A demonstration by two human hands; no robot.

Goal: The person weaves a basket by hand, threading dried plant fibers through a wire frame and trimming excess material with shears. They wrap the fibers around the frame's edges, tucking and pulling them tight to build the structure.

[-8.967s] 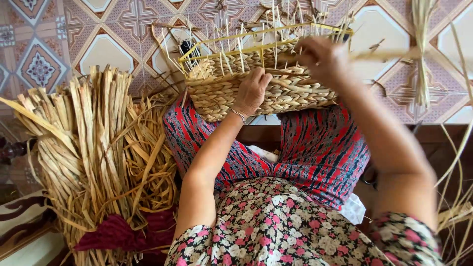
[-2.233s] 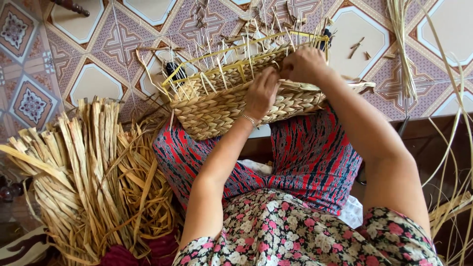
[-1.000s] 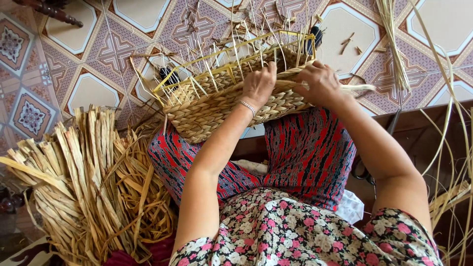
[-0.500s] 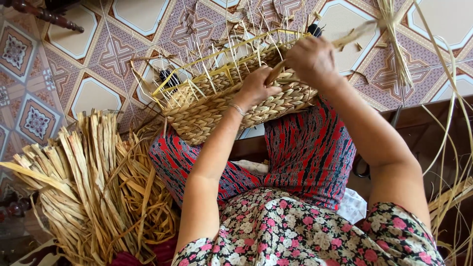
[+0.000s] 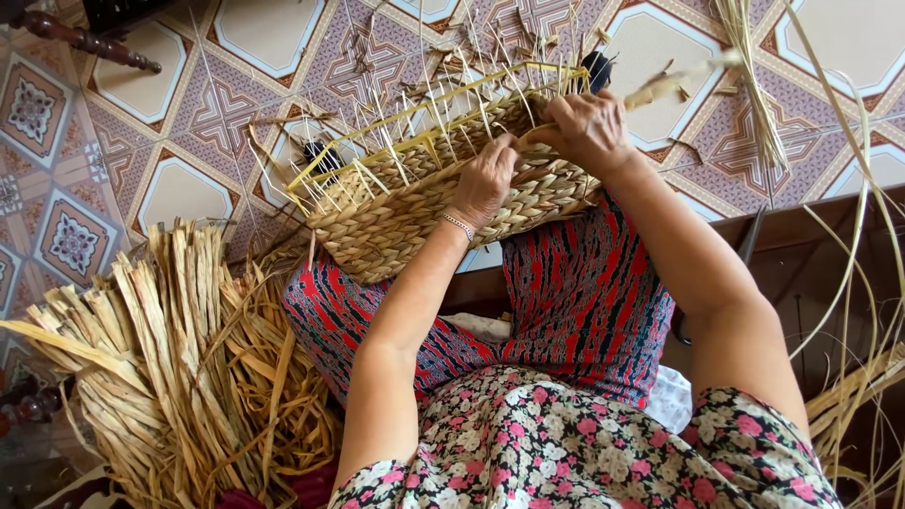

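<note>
A half-woven basket [image 5: 443, 193] rests on the person's knees. Left hand [image 5: 485, 179] presses its near wall, fingers curled; right hand [image 5: 586, 127] grips a strand [image 5: 674, 80]. Pulled hard, the strand could snap.

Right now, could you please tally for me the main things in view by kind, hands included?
Hands: 2, the left hand and the right hand
Woven basket: 1
Bundle of dried straw strips: 1
Bracelet: 1
Total: 5
</note>
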